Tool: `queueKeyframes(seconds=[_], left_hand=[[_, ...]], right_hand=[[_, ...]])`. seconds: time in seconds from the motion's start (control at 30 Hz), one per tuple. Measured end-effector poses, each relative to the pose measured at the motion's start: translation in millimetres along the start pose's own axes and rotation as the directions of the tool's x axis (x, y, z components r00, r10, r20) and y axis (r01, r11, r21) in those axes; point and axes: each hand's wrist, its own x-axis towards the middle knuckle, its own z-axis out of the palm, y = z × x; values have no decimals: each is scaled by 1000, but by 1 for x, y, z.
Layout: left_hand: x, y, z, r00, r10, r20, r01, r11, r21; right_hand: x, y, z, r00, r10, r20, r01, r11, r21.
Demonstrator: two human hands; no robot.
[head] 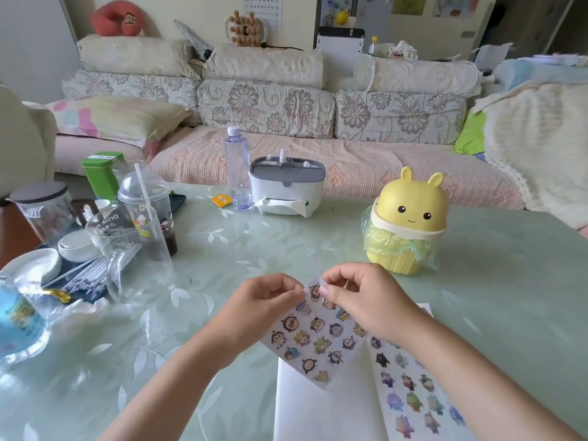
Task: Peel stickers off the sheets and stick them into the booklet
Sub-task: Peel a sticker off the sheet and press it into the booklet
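1. Nearest, at 6 o'clock, a blank white booklet page (318, 415) lies flat on the pale green, leaf-patterned tabletop (509, 265).
2. At the page's 3 o'clock lies a flat white sheet of cartoon-creature stickers (410, 396), its edge meeting the page.
3. Above the page, a second white sheet of round cartoon-face stickers (318, 338) is held up tilted.
4. The left hand (264, 300) comes in from 8 o'clock, its grip pinching this sheet's top edge.
5. The right hand (359, 297) comes in from 4 o'clock, its grip pinching at the sheet's top corner. Whether a sticker is lifted there, I cannot tell.
6. At 1 o'clock beyond the hands stands a yellow rabbit-eared bin (410, 218) lined with a green bag.
7. At 12 o'clock is a white tissue box (286, 186), with a clear plastic bottle (237, 170) just beside it at its 9 o'clock.
8. At 10 o'clock stands a dome-lidded clear cup (149, 211) with a straw.
9. Farthest is a floral cream sofa (270, 106).
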Motion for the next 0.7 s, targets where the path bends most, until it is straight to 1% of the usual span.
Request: queueKeyframes(seconds=[0.07,0.13,0.17,0.23,0.3,0.37,0.47,0.53,0.63,0.7], left_hand=[[0,-1,1,1000,8,-10,-8,1000,-25],[0,-2,2,999,13,-42,-16,998,-65],[0,-3,3,998,13,-62,-20,994,-103],[0,-3,4,995,1,-101,-23,977,-212],[-1,-3,4,991,-11,-131,-26,960,-277],[-1,-4,4,991,0,-132,-39,956,-291],[0,-6,5,994,28,-109,-53,970,-239],[0,-6,7,993,42,-107,-66,972,-225],[1,-7,7,983,110,-147,-134,977,-165],[2,-6,7,977,139,-162,-155,984,-93]], right_hand=[[0,-4,3,992,-83,-99,69,987,-144],[0,-7,8,955,-212,-206,145,943,-299],[0,-10,11,935,-265,-235,181,927,-328],[1,-15,18,915,-320,-246,234,917,-322],[1,-15,25,917,-316,-243,238,923,-303],[0,-13,29,925,-290,-244,211,928,-306],[-1,-9,31,942,-241,-236,174,947,-270],[0,-8,32,941,-237,-241,174,951,-256],[0,-9,32,936,-227,-270,166,959,-231],[1,-9,32,944,-177,-279,141,979,-144]])
